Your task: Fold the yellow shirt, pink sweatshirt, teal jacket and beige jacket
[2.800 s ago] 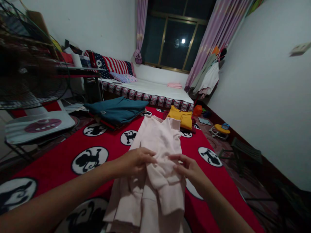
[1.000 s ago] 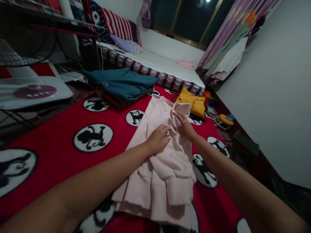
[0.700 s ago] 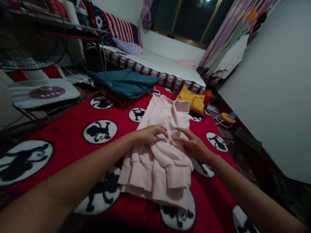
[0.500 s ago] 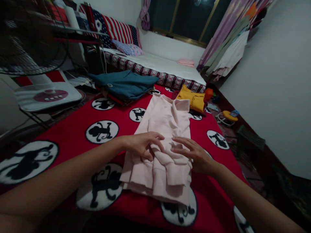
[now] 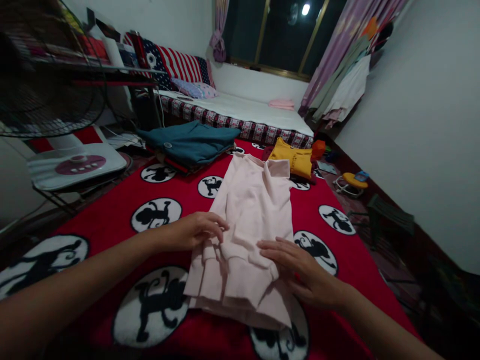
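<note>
A pale pink long-sleeved sweatshirt [image 5: 255, 200] lies on the red blanket [image 5: 180, 187], its sleeves folded in lengthwise so that their cuffs rest near its hem. My left hand [image 5: 204, 231] is over its left side by the sleeve folds, fingers loosely bent and the thumb mostly hidden. On the right side, my right hand [image 5: 303, 272] has its fingers stretched out, the tips touching the cloth above a cuff. Neither hand visibly grips the fabric.
A pile of clothes topped by a teal garment [image 5: 191, 142] lies at the far left, folded yellow clothing [image 5: 292, 157] at the far right. A fan [image 5: 48, 75] and table stand left; a bed [image 5: 240, 107] is behind. Stools [image 5: 354, 181] stand along the right wall.
My left hand has moved left, toward the sweatshirt's left edge, and its fingers have drawn closer together. The sleeves and cuffs lie flatter and further left. My right hand sits slightly lower in view.
</note>
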Available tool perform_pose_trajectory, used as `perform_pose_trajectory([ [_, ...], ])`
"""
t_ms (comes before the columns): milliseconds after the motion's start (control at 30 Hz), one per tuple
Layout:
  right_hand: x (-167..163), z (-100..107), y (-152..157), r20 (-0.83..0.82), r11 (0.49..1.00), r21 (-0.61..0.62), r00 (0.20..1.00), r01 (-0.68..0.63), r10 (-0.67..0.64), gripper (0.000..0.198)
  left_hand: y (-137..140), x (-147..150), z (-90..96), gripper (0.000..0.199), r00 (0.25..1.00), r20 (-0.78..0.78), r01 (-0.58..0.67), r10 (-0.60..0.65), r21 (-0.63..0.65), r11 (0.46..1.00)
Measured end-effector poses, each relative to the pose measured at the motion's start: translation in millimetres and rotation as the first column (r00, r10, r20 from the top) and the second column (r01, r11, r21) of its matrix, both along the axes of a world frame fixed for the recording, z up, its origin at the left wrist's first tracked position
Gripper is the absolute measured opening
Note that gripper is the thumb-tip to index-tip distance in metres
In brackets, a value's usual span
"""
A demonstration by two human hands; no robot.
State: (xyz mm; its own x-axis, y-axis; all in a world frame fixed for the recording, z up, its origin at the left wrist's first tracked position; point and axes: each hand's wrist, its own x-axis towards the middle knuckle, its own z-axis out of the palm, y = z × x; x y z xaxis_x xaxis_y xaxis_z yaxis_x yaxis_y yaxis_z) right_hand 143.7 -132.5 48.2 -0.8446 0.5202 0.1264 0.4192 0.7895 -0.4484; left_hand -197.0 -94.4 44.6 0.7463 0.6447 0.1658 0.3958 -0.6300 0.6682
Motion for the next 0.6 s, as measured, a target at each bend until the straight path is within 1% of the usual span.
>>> perform_pose_trajectory([
  [67, 16, -1, -1, -0.007, 0.996, 0.075, 0.998, 0.056, -0.056, 0.066, -2, -16, -1.0, 0.046, 0.991, -0.107, -0.072, 0.082, 0.1, 0.992],
  [133, 27, -5, 3, 0.034, 0.985, 0.141, 0.994, 0.098, -0.104, 0.07, -1, -27, -2.3, 0.061, 0.971, -0.19, -0.104, 0.143, 0.197, 0.975],
  [167, 30, -7, 6, 0.068, 0.982, 0.158, 0.991, 0.106, -0.118, 0.07, 0, -29, -3.1, 0.069, 0.964, -0.22, -0.095, 0.148, 0.235, 0.967],
  [233, 28, -11, 12, 0.125, 0.978, 0.177, 0.984, 0.107, -0.13, 0.067, 2, -27, -4.4, 0.078, 0.96, -0.257, -0.03, 0.106, 0.284, 0.958],
  [333, 16, -19, 22, 0.154, 0.977, 0.191, 0.98, 0.093, -0.123, 0.058, 6, -13, -5.5, 0.076, 0.961, -0.277, 0.085, 0.007, 0.317, 0.945],
  [433, 3, -24, 32, 0.131, 0.984, 0.141, 0.983, 0.113, -0.132, 0.047, 12, 2, -4.4, 0.065, 0.957, -0.284, 0.148, -0.064, 0.283, 0.948],
  [533, -1, -16, 39, 0.006, 0.987, 0.044, 0.988, 0.154, -0.155, 0.034, 17, 9, 4.2, 0.052, 0.965, -0.238, 0.16, -0.105, 0.225, 0.961],
  [600, 1, -5, 38, -0.11, 0.983, 0.006, 0.977, 0.182, -0.18, 0.032, 16, 10, 15.1, 0.046, 0.982, -0.152, 0.143, -0.111, 0.218, 0.965],
])
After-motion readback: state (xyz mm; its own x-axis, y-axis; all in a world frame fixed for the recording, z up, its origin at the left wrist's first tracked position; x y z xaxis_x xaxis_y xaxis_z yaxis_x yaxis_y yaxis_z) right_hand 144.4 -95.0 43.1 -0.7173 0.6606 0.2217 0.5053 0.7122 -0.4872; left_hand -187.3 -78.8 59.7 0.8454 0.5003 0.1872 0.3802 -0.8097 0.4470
